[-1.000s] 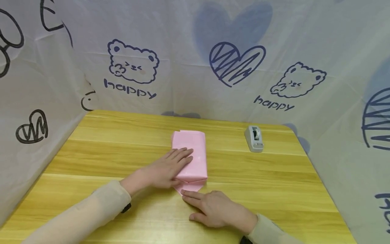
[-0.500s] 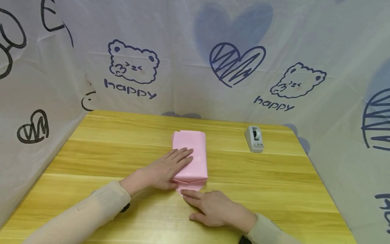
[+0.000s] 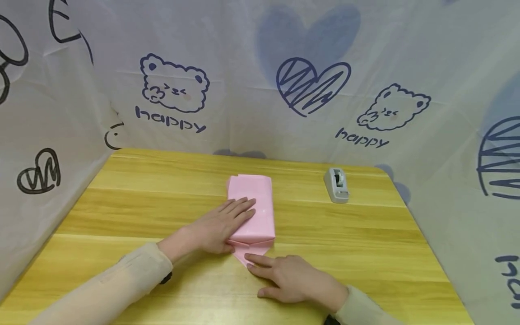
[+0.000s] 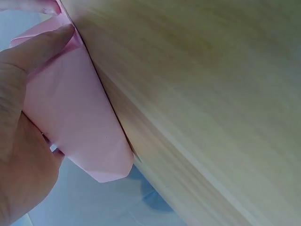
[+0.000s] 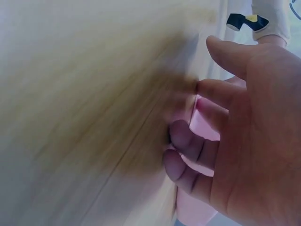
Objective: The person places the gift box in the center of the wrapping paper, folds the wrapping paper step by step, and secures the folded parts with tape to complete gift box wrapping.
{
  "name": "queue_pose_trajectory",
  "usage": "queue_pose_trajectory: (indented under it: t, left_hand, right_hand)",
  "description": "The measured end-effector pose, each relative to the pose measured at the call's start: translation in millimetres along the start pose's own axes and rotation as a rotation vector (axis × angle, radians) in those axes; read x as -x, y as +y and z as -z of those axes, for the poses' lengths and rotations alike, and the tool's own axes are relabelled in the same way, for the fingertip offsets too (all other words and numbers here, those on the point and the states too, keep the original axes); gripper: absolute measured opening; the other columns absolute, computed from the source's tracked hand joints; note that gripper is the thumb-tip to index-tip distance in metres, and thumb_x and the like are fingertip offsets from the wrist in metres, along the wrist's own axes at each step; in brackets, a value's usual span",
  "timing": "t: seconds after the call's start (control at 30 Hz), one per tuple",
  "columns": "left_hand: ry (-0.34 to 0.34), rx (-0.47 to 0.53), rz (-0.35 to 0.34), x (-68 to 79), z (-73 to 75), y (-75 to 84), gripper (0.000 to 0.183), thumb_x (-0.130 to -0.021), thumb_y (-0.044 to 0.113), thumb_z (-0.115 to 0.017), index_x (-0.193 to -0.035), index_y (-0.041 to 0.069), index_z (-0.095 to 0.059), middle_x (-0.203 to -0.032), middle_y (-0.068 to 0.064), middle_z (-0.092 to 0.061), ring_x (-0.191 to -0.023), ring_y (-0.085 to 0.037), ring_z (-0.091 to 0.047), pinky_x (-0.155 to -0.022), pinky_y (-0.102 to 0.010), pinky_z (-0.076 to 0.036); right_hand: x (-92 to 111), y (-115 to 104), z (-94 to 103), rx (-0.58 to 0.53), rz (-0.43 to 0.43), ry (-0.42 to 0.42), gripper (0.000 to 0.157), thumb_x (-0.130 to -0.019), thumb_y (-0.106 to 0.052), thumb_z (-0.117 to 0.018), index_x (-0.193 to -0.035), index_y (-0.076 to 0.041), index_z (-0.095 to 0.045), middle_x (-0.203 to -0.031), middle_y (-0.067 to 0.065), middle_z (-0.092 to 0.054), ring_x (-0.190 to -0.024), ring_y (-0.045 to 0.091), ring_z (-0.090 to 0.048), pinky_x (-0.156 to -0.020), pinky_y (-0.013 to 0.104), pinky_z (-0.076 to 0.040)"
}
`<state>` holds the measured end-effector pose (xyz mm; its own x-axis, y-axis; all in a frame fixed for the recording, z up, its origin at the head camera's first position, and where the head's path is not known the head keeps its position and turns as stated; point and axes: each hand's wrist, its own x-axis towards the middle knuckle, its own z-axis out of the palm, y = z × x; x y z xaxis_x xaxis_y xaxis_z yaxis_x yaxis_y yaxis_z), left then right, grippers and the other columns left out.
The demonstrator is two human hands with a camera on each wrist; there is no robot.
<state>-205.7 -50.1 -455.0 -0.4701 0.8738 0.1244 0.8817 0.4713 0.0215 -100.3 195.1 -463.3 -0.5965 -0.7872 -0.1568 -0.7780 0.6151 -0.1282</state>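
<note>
A box-shaped package wrapped in pink paper lies on the wooden table. Flat across its left side and top rests my left hand, fingers extended. Its thumb lies over the folded paper at the near end in the left wrist view. From that end a pointed paper flap sticks out toward me. My right hand touches the flap's tip with extended index and middle fingers. In the right wrist view, its ring and little fingers bend loosely, holding nothing.
A grey tape dispenser stands at the back right of the table. White cloth printed with bears and hearts hangs behind the table and along both sides.
My right hand has shifted slightly right and toward me, and more of the flap's tip shows. My left hand stays on the package. The head view has moved a little.
</note>
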Motion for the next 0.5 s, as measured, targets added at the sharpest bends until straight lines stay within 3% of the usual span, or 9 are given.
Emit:
queue_pose_trajectory:
  t: [0.5]
  left_hand:
    - [-0.063, 0.002, 0.029, 1.6, -0.5, 2.6, 0.106, -0.074, 0.036, -0.08, -0.152, 0.007, -0.014, -0.16, -0.011, -0.001, -0.145, -0.03, -0.005, -0.117, -0.046, -0.013]
  right_hand:
    - [-0.3, 1.7, -1.9, -0.023, 0.006, -0.005, 0.063, -0.094, -0.059, -0.042, -0.148, -0.026, -0.034, -0.156, -0.015, -0.019, -0.101, 0.017, -0.064, -0.075, 0.036, -0.053]
